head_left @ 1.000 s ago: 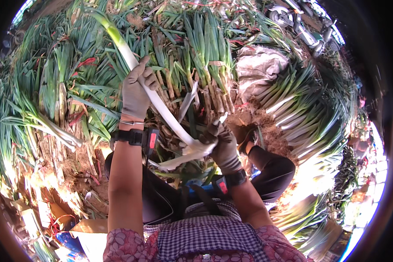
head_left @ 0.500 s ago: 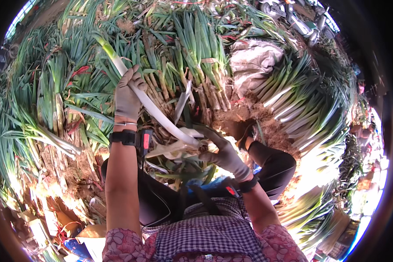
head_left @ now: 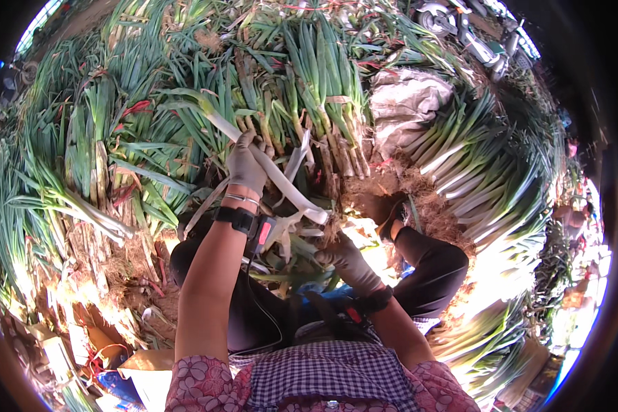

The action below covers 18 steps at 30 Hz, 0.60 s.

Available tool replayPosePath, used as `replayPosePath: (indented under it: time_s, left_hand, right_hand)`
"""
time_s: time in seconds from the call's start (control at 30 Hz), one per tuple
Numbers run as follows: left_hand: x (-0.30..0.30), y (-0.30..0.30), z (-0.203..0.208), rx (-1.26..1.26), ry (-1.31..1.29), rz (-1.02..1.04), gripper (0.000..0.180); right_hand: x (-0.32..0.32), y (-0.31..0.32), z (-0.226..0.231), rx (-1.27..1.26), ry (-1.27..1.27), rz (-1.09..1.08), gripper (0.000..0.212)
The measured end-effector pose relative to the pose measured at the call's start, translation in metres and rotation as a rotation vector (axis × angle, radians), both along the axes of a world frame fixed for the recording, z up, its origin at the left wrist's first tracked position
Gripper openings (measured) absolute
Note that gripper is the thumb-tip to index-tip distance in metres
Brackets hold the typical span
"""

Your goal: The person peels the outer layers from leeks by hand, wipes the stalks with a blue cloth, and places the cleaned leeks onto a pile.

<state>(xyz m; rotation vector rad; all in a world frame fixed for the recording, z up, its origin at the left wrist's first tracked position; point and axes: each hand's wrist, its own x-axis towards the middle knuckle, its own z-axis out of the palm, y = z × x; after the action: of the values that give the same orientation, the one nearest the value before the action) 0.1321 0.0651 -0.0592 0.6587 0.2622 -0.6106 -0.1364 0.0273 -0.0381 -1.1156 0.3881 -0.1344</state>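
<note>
A long green onion (head_left: 292, 191), with a white shaft, green top and brown roots, slants down to the right in front of me. My left hand (head_left: 248, 163), in a grey glove, is closed around the upper part of its shaft. Below the root end is my gloved right hand (head_left: 351, 264), its fingers bent together close to the roots; whatever they hold is hidden in shadow. Loose pale peeled leaves (head_left: 285, 233) hang and lie under the shaft, between the two hands.
Bundles of untrimmed green onions (head_left: 323, 82) spread ahead and to the left. Rows of white-shafted onions (head_left: 470, 178) lie to the right, beside a crumpled pale sack (head_left: 408, 103). A cardboard box (head_left: 147, 364) stands at the lower left. My bent leg (head_left: 429, 264) is at the right.
My left hand has moved right and nearer with the green onion. My right hand has dropped slightly from the root end, its fingers drawing together. A peeled strip now hangs by my left wrist.
</note>
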Motion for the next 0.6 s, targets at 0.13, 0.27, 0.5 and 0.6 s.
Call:
replayPosePath:
  time_s: [0.13, 0.27, 0.5, 0.6]
  left_hand:
    - [-0.002, 0.001, -0.009, -0.082, -0.020, -0.003, 0.012]
    - [0.000, -0.002, -0.005, -0.093, 0.060, 0.012, 0.012]
    - [0.017, 0.006, 0.017, 0.063, 0.059, 0.007, 0.013]
    - [0.013, -0.006, 0.007, 0.139, 0.029, 0.062, 0.013]
  right_hand:
    - [0.032, 0.015, 0.013, 0.300, 0.005, -0.098, 0.064]
    - [0.058, 0.020, 0.007, 0.250, -0.043, -0.333, 0.043]
    - [-0.040, -0.008, 0.044, -0.023, 0.306, -0.089, 0.023]
    - [-0.034, -0.029, 0.052, -1.171, 0.371, -0.105, 0.042]
